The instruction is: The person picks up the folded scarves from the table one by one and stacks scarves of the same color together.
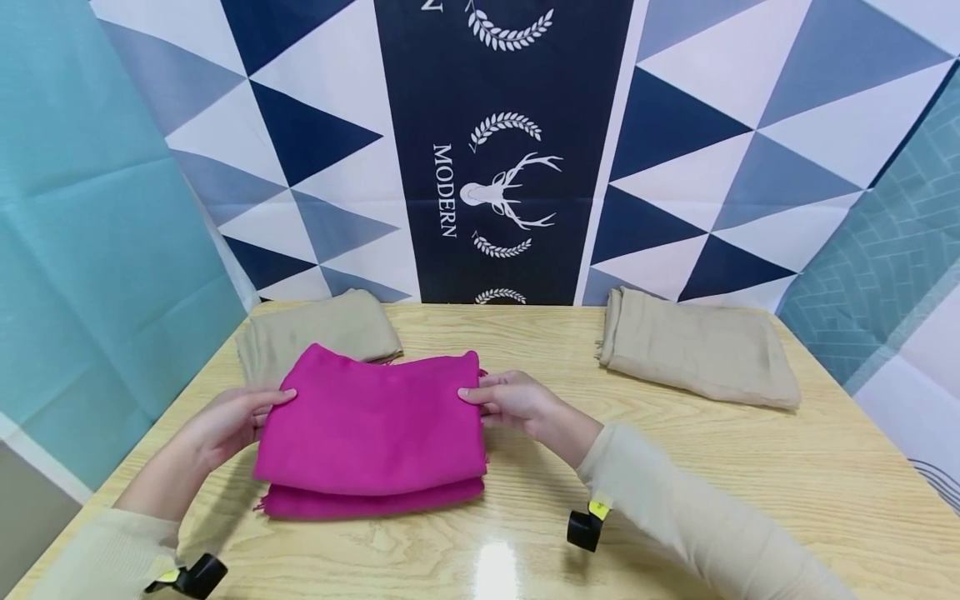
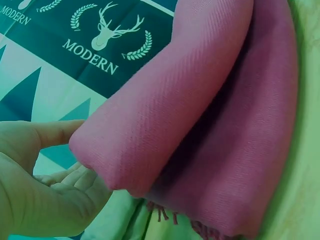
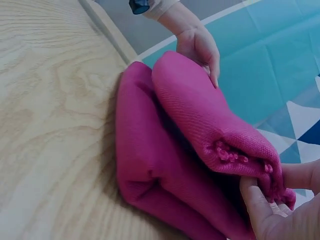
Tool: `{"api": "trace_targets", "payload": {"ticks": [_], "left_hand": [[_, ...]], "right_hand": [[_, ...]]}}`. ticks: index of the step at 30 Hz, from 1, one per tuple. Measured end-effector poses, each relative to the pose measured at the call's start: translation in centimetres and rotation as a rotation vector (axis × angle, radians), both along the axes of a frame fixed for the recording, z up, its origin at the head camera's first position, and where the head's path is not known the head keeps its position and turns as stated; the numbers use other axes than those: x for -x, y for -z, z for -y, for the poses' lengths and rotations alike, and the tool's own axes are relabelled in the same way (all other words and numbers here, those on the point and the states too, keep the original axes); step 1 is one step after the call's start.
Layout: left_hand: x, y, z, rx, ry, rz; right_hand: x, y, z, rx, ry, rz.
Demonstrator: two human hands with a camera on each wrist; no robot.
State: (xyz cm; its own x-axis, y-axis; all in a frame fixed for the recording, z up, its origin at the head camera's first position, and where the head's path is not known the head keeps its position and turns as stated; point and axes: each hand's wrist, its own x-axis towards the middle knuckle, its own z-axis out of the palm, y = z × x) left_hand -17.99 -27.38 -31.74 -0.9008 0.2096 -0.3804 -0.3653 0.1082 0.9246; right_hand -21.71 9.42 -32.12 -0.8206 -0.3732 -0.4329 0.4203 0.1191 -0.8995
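A magenta fringed scarf [image 1: 375,425], folded in layers, is held at its two sides above the wooden table. My left hand [image 1: 232,421] pinches its left edge, thumb on top and fingers beneath. On the right edge my right hand [image 1: 517,404] pinches the cloth the same way. The left wrist view shows the upper fold of the scarf [image 2: 165,100] raised, with a dark gap over the lower layer. In the right wrist view the lower part of the scarf [image 3: 145,155] rests on the table, and fringe pokes out of the raised fold near the right fingers [image 3: 255,200].
A folded beige cloth [image 1: 322,329] lies at the back left, partly behind the scarf. Another folded beige cloth [image 1: 697,346] is at the back right of the table [image 1: 600,467]. Patterned fabric [image 1: 502,167] hangs behind the table's far edge.
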Motion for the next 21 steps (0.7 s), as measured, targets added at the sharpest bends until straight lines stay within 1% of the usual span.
{"api": "trace_targets", "payload": {"ticks": [6,12,16,19,21], "left_hand": [[-0.5,0.9,0.3,-0.011,0.006,-0.005],[-0.8,1.7,0.6,-0.009,-0.010,-0.005],[-1.0,2.7,0.8,-0.010,-0.008,0.004],[-1.2,3.3,0.9,0.023,-0.019,0.010],[-1.3,3.6,0.9,0.067,-0.025,0.006]], "right_hand": [[-0.3,0.7,0.0,0.001,0.013,0.004],[-0.3,1.1,-0.1,0.002,0.021,-0.009],[-0.3,1.5,-0.1,-0.015,0.029,-0.002],[-0.3,1.8,-0.1,-0.026,0.038,0.004],[-0.3,2.0,-0.2,-0.025,0.042,0.011]]}}
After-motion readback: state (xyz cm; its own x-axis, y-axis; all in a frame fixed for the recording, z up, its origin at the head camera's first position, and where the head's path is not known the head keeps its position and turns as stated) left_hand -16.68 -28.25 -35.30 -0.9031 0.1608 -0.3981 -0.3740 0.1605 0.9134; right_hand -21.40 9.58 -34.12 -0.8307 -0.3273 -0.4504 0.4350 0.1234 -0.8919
